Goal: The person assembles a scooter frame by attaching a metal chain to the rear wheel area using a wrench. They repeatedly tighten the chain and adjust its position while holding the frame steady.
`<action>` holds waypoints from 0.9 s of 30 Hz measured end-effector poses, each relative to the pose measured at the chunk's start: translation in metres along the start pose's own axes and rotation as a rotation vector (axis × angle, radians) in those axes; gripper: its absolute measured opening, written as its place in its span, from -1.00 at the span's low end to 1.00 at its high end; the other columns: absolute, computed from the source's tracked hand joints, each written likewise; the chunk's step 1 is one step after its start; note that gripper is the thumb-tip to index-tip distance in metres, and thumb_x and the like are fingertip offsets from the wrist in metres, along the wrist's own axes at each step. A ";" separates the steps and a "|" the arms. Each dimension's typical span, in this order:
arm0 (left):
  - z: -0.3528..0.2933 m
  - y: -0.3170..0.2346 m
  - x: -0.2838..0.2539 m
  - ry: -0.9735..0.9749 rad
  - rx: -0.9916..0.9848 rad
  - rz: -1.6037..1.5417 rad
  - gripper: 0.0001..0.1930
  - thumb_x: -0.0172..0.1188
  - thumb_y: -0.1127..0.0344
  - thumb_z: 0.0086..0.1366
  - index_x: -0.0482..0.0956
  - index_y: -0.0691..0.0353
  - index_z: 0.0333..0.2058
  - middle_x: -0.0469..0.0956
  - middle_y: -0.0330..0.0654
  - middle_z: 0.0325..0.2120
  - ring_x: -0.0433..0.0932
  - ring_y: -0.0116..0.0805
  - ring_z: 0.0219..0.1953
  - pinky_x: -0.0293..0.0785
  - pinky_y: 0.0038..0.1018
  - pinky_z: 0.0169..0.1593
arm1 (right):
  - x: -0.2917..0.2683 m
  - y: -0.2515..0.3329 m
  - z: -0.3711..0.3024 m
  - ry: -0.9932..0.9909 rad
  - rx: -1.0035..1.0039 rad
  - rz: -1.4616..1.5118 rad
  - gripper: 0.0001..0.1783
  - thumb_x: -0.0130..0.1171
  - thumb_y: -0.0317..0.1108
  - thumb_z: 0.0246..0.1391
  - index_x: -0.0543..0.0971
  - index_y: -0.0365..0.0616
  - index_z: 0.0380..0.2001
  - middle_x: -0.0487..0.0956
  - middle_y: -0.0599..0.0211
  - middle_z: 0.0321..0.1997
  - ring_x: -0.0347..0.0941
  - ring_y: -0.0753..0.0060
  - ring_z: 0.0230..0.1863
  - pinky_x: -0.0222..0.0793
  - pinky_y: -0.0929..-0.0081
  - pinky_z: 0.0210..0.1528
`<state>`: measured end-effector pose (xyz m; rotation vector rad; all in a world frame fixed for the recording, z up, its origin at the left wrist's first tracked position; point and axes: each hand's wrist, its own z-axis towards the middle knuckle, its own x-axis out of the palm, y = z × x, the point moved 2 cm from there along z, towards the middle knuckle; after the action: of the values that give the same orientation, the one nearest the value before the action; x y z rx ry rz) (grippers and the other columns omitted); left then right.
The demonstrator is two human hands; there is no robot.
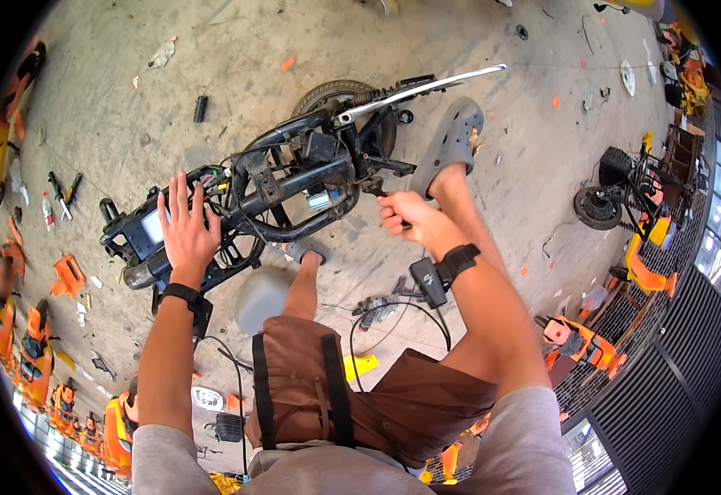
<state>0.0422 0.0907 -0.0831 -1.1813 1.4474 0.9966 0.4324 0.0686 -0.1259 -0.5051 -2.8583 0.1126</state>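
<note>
A stripped black scooter frame [282,186] lies on its side on the concrete floor in front of me, its rear wheel [336,92] at the far end. My left hand [186,224] is spread flat with fingers apart, pressing on the frame's front part near a small grey panel. My right hand [406,219] is closed around a dark tool handle [374,190] whose tip reaches into the frame's middle. Both wrists carry black bands with small devices. My grey-clogged foot [451,142] rests beside the frame.
A second stripped frame with a wheel [616,194] lies at the right. Orange body panels [63,276] line the left edge, and more orange parts [575,338] lie at the right. Hand tools [62,194] and a black cylinder [200,108] lie on the floor at left.
</note>
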 end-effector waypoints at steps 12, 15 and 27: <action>-0.003 0.007 0.000 -0.006 -0.016 -0.023 -0.52 0.03 0.24 0.21 0.43 0.23 0.12 0.13 0.01 0.34 0.05 -0.10 0.41 -0.11 -0.07 0.42 | 0.030 -0.020 0.001 -0.046 -0.088 0.104 -0.88 -0.08 -0.48 0.20 0.28 -0.11 -0.44 0.26 0.43 -0.60 0.10 0.56 -0.68 0.07 0.47 -0.67; -0.003 0.007 -0.002 -0.009 -0.021 -0.046 -0.53 0.03 0.28 0.22 0.42 0.22 0.12 0.12 -0.01 0.35 0.07 -0.10 0.40 -0.12 -0.09 0.43 | 0.031 -0.011 -0.004 -0.080 -0.052 0.069 -0.83 -0.05 -0.48 0.21 0.25 -0.09 -0.46 0.25 0.46 -0.60 0.08 0.59 -0.69 0.04 0.49 -0.67; -0.007 0.012 -0.004 0.008 -0.051 -0.094 -0.50 0.04 0.27 0.18 0.43 0.27 0.11 0.12 0.03 0.35 0.04 -0.11 0.42 -0.13 -0.10 0.44 | 0.100 -0.066 0.030 -0.278 -0.360 0.140 -0.93 -0.20 -0.43 0.26 0.25 -0.05 -0.20 0.32 0.35 -0.56 0.23 0.41 -0.70 0.31 0.28 -0.69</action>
<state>0.0291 0.0870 -0.0779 -1.2800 1.3671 0.9691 0.3121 0.0401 -0.1252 -0.8180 -3.1253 -0.3407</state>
